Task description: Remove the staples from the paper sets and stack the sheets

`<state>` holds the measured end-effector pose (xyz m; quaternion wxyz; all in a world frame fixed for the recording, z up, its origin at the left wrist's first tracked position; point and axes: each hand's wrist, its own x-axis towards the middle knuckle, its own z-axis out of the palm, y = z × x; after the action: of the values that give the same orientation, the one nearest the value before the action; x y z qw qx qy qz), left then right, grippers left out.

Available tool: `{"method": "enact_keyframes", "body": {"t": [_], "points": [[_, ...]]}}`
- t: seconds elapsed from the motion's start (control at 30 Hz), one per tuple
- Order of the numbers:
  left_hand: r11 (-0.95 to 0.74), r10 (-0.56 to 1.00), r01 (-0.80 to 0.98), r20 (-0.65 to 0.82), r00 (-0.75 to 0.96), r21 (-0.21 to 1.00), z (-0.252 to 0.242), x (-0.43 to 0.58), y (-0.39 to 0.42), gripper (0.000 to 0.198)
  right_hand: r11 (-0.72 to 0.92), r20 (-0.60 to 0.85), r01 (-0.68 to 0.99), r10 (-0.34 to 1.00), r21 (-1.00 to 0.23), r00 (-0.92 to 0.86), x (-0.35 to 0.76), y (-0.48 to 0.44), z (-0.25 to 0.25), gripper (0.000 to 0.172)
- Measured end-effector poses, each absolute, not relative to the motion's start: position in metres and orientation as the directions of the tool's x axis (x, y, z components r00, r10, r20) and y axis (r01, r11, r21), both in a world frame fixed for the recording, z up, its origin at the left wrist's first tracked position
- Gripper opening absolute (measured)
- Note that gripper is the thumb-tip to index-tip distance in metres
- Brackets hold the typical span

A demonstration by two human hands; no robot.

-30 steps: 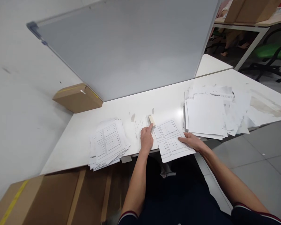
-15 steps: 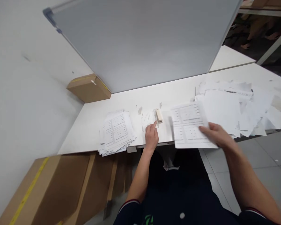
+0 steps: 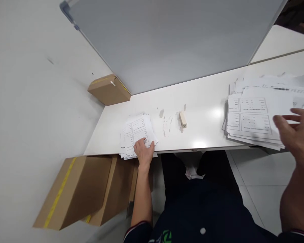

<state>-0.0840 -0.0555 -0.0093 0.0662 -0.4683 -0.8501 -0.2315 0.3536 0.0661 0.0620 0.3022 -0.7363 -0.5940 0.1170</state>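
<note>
My left hand point(image 3: 144, 151) rests on the near edge of a small stack of printed forms point(image 3: 135, 133) at the table's left front, its fingers curled over the sheets. A cream stapler point(image 3: 183, 119) lies on the white table point(image 3: 205, 111) between the two paper piles, touched by neither hand. My right hand point(image 3: 295, 133) hovers with fingers spread over the large pile of papers point(image 3: 258, 114) at the right, whose top sheet is a printed form. It holds nothing.
A big whiteboard point(image 3: 172, 40) leans at the back of the table. A small cardboard box point(image 3: 108, 89) sits at the table's far left corner. Flat cardboard boxes point(image 3: 83, 189) lean below the table's left side. A tiled floor shows at the right.
My right hand carried the printed form rightward, laid it on the big pile and let go. My left hand left the stapler and went left onto the small stack.
</note>
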Motion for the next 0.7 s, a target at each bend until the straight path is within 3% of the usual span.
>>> {"method": "enact_keyframes", "body": {"t": [0.23,0.43,0.6,0.7], "points": [[0.502,0.736,0.797,0.319,-0.597,0.334,-0.009,-0.084,-0.053,0.033,0.126,0.124,0.749,0.991,-0.651,-0.059,0.269,0.034,0.045,0.041],[0.507,0.734,0.819,0.362,-0.574,0.27,-0.014,-0.084,-0.052,0.036,0.341,0.111,0.664,0.925,-0.665,-0.363,0.222,0.016,0.018,0.037],[0.444,0.75,0.864,0.429,-0.504,0.239,-0.02,-0.092,-0.053,0.023,0.414,0.086,0.661,0.879,-0.625,-0.469,0.205,0.008,0.011,0.036],[0.41,0.723,0.875,0.492,-0.484,0.259,-0.019,-0.095,-0.056,0.024,0.436,0.074,0.642,0.857,-0.631,-0.509,0.198,0.007,0.009,0.035]]}}
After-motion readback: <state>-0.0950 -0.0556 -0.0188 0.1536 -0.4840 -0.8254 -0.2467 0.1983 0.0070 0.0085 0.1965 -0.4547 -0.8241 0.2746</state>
